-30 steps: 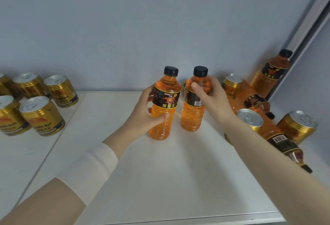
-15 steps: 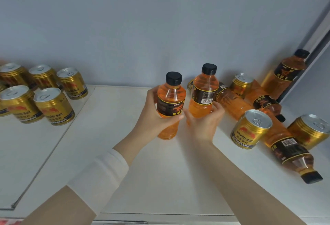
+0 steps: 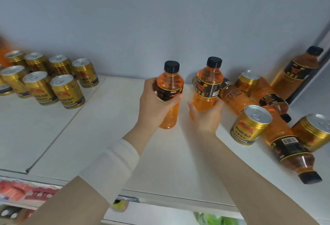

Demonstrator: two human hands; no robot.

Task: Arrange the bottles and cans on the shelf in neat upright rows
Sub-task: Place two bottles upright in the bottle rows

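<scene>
The left hand [image 3: 157,102] is wrapped around the middle of an upright bottle [image 3: 169,94], fingers closed over its dark label, thumb at the front. At 3 o'clock from it, the right hand [image 3: 207,116] cups the lower half of a second bottle [image 3: 208,85] from below, fingers curled shut around the base; this one stands upright too, just beside the first but apart from it. Both are clear plastic with ribbed round bodies, orange liquid inside and black screw caps. They sit near the middle of a smooth white shelf [image 3: 107,126]. At 9 o'clock from the hands, well apart, gold metal cans [image 3: 51,82] with silver pull-tab tops stand upright in two rows. At 3 o'clock lies a jumble: several bottles on their sides [image 3: 285,141], tilted cans among them [image 3: 250,124], and one bottle [image 3: 300,73] leaning in the far corner at 2 o'clock against the grey wall [image 3: 160,19].
</scene>
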